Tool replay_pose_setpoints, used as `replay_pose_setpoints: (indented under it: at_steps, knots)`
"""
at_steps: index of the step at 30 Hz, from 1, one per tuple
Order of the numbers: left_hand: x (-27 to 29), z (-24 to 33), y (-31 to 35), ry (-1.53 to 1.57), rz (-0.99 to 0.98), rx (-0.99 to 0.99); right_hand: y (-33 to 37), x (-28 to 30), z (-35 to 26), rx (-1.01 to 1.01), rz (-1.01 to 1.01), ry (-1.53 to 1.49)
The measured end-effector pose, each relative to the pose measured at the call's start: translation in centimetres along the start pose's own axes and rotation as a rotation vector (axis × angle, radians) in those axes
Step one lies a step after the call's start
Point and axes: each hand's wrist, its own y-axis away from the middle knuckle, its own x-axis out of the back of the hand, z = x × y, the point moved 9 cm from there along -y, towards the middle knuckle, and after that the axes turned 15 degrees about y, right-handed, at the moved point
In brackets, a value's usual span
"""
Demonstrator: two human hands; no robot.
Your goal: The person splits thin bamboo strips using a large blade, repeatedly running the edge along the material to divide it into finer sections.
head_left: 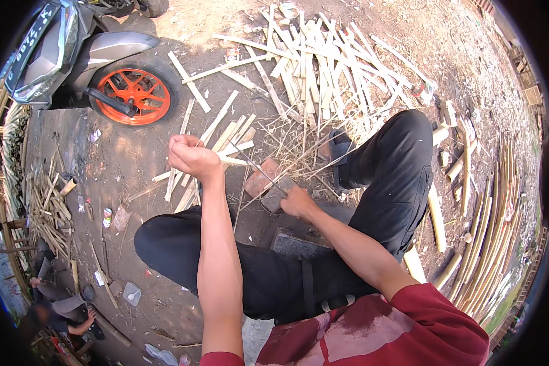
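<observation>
My right hand point(297, 202) is closed round the handle end of a knife point(273, 182), whose thin dark blade points up and to the left. Under the blade lie a reddish brick point(262, 177) and a greyish block. Further left, my left hand point(192, 157) is raised with its wrist bent and its fingers curled in. Whatever those fingers may hold is hidden. Split bamboo strips point(229, 137) lie on the ground behind and beside that hand, some passing behind the wrist. My knees are spread to either side of the brick.
A big heap of bamboo strips point(323, 67) spreads ahead. At the upper left stands a motorbike with an orange wheel point(134, 96). Long bamboo poles point(491, 226) lie right, with cut pieces point(436, 219) nearer. Another person point(64, 311) sits lower left, near a second bamboo pile point(46, 213).
</observation>
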Motion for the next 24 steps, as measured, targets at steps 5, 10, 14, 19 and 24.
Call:
replay_pose_setpoints:
  at_steps: [5,10,14,19,24]
  knots:
    - [0.1,0.0,0.8,-0.03,-0.033,-0.017,1.2,8.3,-8.8,0.071,0.027,-0.285]
    - [0.4,-0.1,-0.2,0.0,-0.074,-0.068,1.7,-0.5,-1.4,0.003,-0.098,-0.017]
    - [1.2,0.6,-0.9,-0.2,0.105,-0.072,2.9,1.6,-1.8,-0.073,-0.152,0.095]
    - [0.8,0.5,-0.7,-0.301,0.051,-0.168,2.8,-0.1,-1.0,-0.098,-0.126,0.118]
    - [-0.3,-0.3,0.1,-0.233,0.004,-0.022,2.7,-2.8,-0.9,-0.242,-0.357,-0.351]
